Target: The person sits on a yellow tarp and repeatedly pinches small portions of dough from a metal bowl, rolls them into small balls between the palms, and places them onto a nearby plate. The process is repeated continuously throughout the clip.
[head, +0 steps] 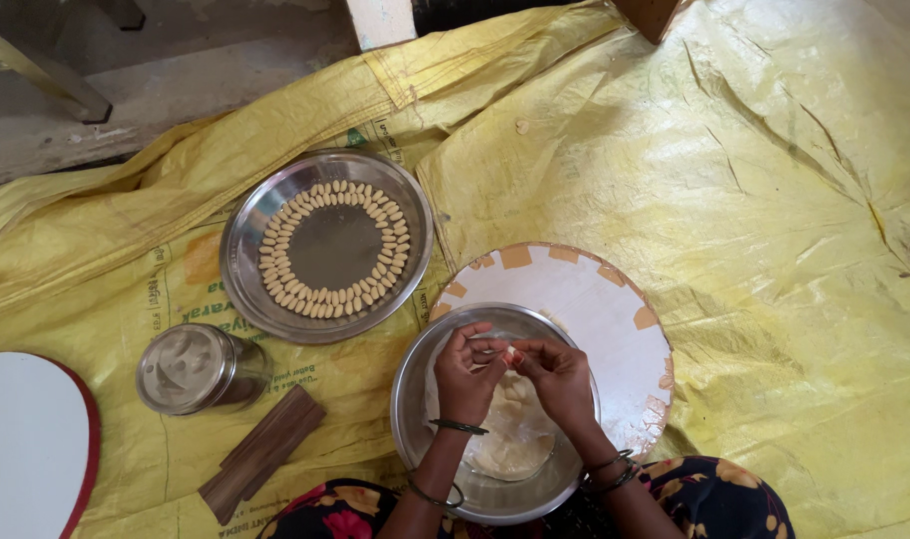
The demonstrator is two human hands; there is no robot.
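Observation:
My left hand (467,374) and my right hand (557,377) meet over a steel bowl (415,399) that holds pale dough (513,454). Together their fingertips pinch a small pale piece of dough (511,351). The bowl rests partly on a round white board (595,299) with tan marks along its rim. To the upper left lies a steel plate (247,255) carrying several small shaped dough pieces (320,299) arranged in a ring two rows deep.
A lidded steel container (191,367) stands left of the bowl, with a brown wooden piece (262,451) below it. A white, red-edged board (26,444) shows at the far left. Yellow woven sheeting (754,200) covers the floor; wooden furniture legs (46,75) stand beyond it.

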